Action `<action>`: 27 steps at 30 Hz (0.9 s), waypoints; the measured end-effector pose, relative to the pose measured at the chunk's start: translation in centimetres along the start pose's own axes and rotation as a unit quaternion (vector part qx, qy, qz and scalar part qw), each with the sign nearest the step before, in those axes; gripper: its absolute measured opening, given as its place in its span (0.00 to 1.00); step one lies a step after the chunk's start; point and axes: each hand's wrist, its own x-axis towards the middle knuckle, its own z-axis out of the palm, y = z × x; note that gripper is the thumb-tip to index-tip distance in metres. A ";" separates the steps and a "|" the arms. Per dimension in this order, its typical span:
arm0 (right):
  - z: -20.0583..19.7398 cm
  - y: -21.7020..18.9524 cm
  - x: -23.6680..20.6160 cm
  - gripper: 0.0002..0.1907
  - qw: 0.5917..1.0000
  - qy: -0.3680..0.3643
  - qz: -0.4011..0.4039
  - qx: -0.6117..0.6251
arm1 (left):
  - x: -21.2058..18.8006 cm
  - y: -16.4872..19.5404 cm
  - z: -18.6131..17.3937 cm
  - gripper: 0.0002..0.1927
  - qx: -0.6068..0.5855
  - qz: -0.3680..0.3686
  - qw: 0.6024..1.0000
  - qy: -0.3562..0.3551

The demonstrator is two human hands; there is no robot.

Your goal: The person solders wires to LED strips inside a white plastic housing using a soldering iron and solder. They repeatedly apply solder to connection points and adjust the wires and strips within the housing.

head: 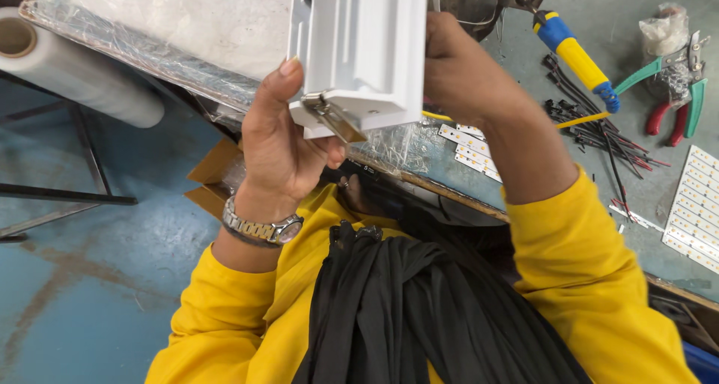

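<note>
Grey-green and scuffed, the workbench [659, 24] fills the upper right of the head view, its front edge running on a slant from the middle down to the lower right, while a worn blue floor [90, 294] takes up the whole left side. On the bench lie a soldering iron [573, 54] with a blue and yellow handle, a loose scatter of black and red wires [599, 129], red- and green-handled pliers [678, 103], and white LED strips [696, 208] at the right edge; more strips [472, 148] sit just behind the right forearm. A sheet wrapped in clear plastic [172, 24] overhangs the bench's left end, and a roll of stretch film [75, 73] rests beside it above a dark metal frame. The left, over the floor, is the open side; the right is crowded with tools. Held up above the bench edge is a white housing [367, 47], a long box-like channel whose long axis runs away from the viewer toward the top of the frame, its capped near end facing down toward the person's chest. The left hand [281, 140], wristwatch showing, is closed around the near left corner, thumb up along the side, fingers touching a small metal clip [333, 118] on the end cap. The right hand [457, 65] is clamped on the right side.
</note>
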 end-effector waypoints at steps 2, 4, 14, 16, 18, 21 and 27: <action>0.2 -1.8 0.2 0.13 0.989 0.010 -0.012 -0.150 | 0.0 -0.3 -1.3 0.23 -0.077 -0.010 0.997 -0.018; 0.8 -3.6 0.3 0.13 0.955 0.020 -0.021 -0.296 | -0.3 -0.6 -2.4 0.24 -0.149 -0.033 0.988 -0.019; 2.2 -7.8 2.8 0.16 0.676 -0.099 -0.229 -0.694 | -1.6 -5.2 -7.8 0.39 -0.296 -0.085 0.949 -0.075; 2.2 -7.6 4.8 0.17 0.634 -0.124 -0.261 -0.718 | -1.4 -6.7 -8.8 0.40 -0.329 -0.088 0.938 -0.066; 2.4 -7.4 7.1 0.19 0.588 -0.143 -0.313 -0.732 | -1.4 -8.0 -9.6 0.42 -0.340 -0.093 0.933 -0.065; 2.9 -7.2 10.1 0.17 0.598 -0.140 -0.337 -0.714 | -1.9 -8.5 -10.5 0.42 -0.295 -0.143 0.945 -0.010; 2.9 -6.0 13.9 0.12 0.600 -0.201 -0.251 -0.733 | -5.1 -7.3 -8.6 0.42 0.103 -0.331 0.929 -0.130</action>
